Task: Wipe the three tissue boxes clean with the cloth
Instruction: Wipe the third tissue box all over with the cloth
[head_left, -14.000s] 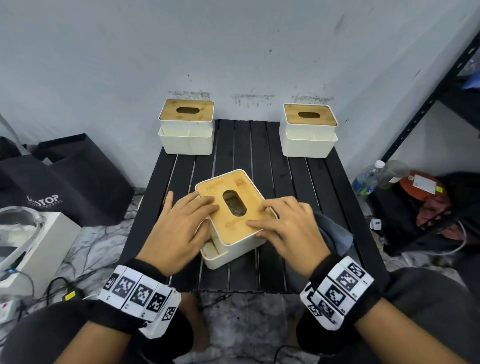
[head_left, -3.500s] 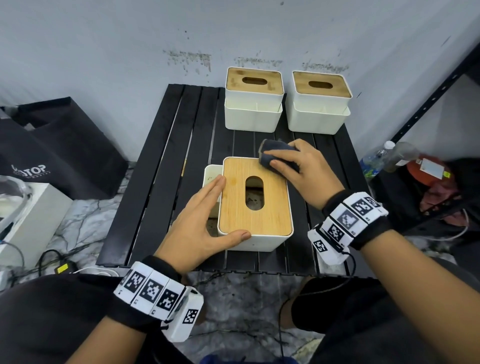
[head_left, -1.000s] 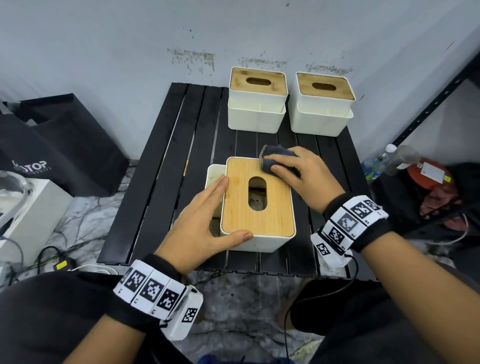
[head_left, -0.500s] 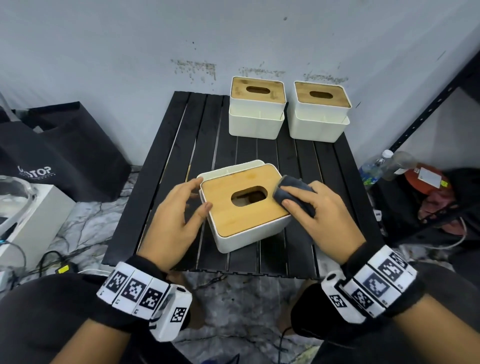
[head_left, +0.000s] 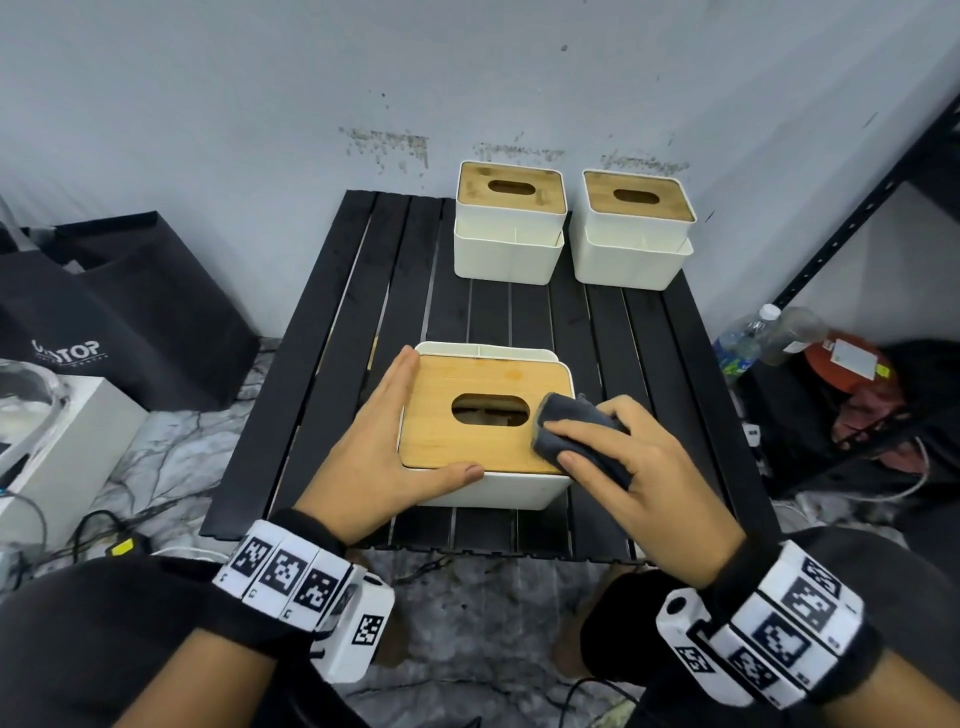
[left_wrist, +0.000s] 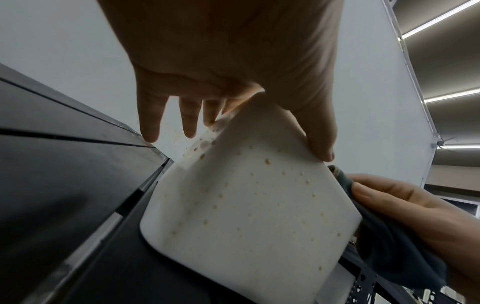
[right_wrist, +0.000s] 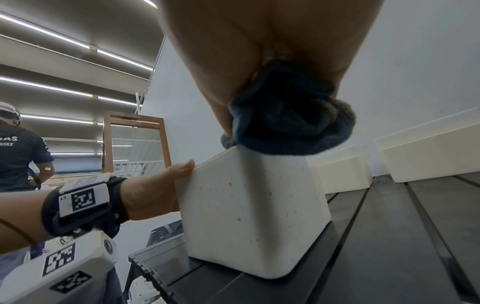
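head view: right hand (head_left: 631, 470) presses cloth (head_left: 574, 434) on tissue box (head_left: 483, 421).

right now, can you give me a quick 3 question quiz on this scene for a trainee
1. True or false: the right hand presses the dark cloth on the near tissue box.
2. Multiple choice: the left hand is (a) braced against the box's left side, (b) holding the cloth, (c) flat on the black table.
3. Fill in: the near box's white front wall shows small yellowish ____.

Key: 1 true; 2 a; 3 spots.
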